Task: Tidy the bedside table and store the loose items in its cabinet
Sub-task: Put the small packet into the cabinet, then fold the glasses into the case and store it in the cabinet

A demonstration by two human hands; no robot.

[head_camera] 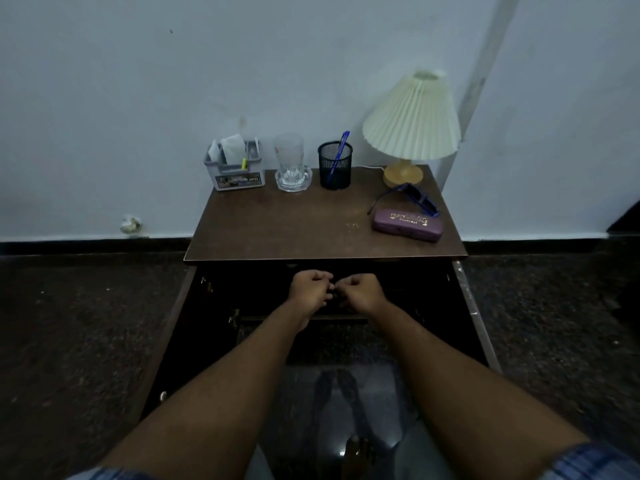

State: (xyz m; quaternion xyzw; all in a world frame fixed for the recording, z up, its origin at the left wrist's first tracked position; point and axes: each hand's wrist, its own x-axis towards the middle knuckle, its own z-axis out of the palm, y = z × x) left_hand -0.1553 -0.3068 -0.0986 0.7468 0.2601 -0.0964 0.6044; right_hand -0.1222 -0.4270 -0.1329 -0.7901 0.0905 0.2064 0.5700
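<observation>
Our left hand (310,289) and right hand (363,292) hang side by side just below the front edge of the dark brown wooden table top (294,223), in front of the dark cabinet opening (415,292). The fingers of both hands are curled in tight and the knuckles of the two hands almost meet. The gloom hides whether they pinch anything, so we cannot tell.

Under the table top, the left cabinet door (180,323) and the right cabinet door (474,306) both stand swung out toward us.

The loose things all lie on the table top. At its back left corner stands a grey plastic desk organiser (235,171) stuffed with white papers. Along the back edge, right of that corner, a clear drinking glass (290,157) stands upright on a clear glass coaster (293,183). At the middle of the back edge is a black wire-mesh pen cup (335,168) with a blue pen (341,147) leaning in it. The back right corner carries a lamp with a cream pleated shade (412,119) and a round pale wooden base (402,174).

Along the right edge of the table top a pair of blue-framed dark sunglasses (412,199) lies just in front of the lamp base, and a purple hard spectacle case (407,225) lies shut, nearer the front edge.
</observation>
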